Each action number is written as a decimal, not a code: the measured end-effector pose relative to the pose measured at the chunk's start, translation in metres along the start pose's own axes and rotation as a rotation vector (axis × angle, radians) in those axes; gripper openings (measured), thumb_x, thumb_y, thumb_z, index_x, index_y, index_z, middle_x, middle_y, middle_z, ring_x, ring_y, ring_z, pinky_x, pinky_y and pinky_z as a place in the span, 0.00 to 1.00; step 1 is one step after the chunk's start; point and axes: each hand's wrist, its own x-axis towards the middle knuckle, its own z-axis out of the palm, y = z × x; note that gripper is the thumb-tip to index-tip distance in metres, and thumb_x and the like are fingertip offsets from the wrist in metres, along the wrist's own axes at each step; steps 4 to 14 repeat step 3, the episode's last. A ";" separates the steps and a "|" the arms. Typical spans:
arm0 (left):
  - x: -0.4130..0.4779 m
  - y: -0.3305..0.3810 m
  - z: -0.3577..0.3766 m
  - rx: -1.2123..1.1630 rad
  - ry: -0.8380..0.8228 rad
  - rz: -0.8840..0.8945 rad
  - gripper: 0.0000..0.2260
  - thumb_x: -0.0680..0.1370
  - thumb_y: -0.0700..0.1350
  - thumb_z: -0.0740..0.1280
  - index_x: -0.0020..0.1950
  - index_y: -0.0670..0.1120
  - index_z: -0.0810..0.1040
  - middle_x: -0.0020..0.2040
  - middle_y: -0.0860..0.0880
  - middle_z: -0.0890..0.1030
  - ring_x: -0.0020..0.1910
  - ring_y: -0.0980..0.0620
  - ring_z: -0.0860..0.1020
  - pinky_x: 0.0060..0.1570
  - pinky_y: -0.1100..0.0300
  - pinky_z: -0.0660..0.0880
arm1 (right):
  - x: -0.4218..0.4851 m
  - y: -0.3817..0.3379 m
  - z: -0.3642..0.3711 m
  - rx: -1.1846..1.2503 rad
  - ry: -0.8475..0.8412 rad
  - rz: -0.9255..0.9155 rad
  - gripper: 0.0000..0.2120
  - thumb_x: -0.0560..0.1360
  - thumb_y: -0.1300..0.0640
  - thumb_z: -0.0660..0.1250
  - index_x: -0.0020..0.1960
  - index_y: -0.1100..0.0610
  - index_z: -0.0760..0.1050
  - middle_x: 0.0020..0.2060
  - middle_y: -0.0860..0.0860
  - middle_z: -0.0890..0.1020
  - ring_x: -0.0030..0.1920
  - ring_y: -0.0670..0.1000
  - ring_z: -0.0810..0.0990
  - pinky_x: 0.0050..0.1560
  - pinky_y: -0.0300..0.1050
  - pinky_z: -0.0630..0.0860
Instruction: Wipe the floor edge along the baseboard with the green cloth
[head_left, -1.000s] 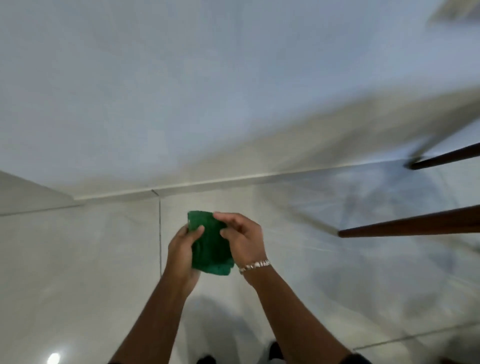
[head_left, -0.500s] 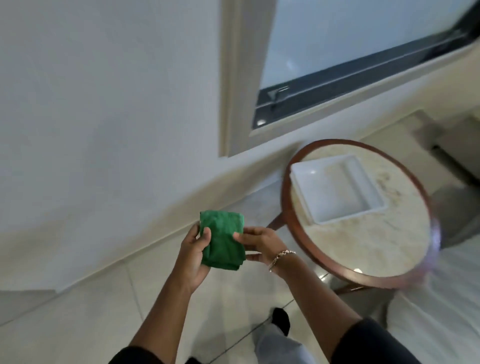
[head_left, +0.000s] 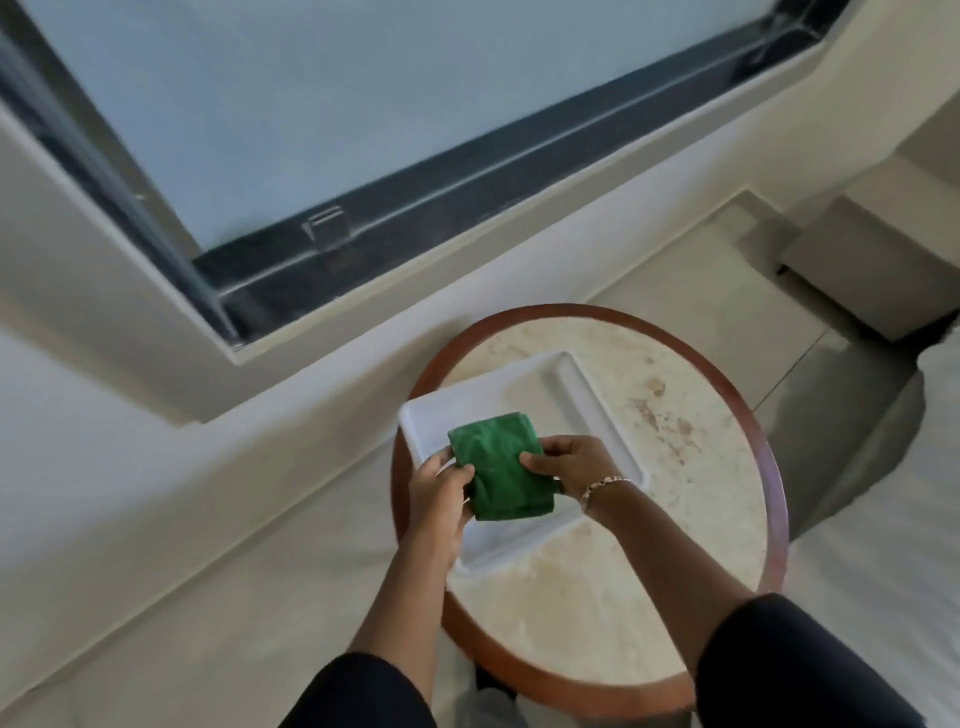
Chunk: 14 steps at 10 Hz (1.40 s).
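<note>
Both my hands, left hand (head_left: 439, 491) and right hand (head_left: 566, 462), pinch the folded green cloth (head_left: 498, 467) above the tray (head_left: 587, 395); baseboard at nine o'clock, no wiping under way.

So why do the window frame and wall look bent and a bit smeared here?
Head view: the wide lens bows the window frame; motion softens the edges, while the hands, left and right, and green cloth stay fairly sharp.

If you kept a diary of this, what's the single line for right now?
phase: cloth handling | green cloth: folded, held over white tray on round table | left hand: gripping | right hand: gripping
</note>
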 end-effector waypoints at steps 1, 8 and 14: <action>0.034 -0.015 0.027 0.084 0.018 -0.039 0.16 0.78 0.36 0.63 0.66 0.42 0.77 0.58 0.39 0.83 0.57 0.39 0.81 0.59 0.37 0.78 | 0.044 0.021 -0.014 -0.030 0.047 0.045 0.10 0.66 0.65 0.77 0.48 0.61 0.84 0.41 0.56 0.87 0.44 0.56 0.86 0.49 0.52 0.83; 0.030 -0.004 0.035 0.433 0.098 -0.028 0.20 0.77 0.40 0.66 0.69 0.41 0.71 0.60 0.47 0.80 0.58 0.45 0.79 0.61 0.49 0.76 | 0.034 0.008 -0.024 0.047 0.220 0.076 0.16 0.67 0.60 0.76 0.54 0.60 0.81 0.50 0.59 0.85 0.53 0.61 0.82 0.55 0.58 0.80; 0.030 -0.004 0.035 0.433 0.098 -0.028 0.20 0.77 0.40 0.66 0.69 0.41 0.71 0.60 0.47 0.80 0.58 0.45 0.79 0.61 0.49 0.76 | 0.034 0.008 -0.024 0.047 0.220 0.076 0.16 0.67 0.60 0.76 0.54 0.60 0.81 0.50 0.59 0.85 0.53 0.61 0.82 0.55 0.58 0.80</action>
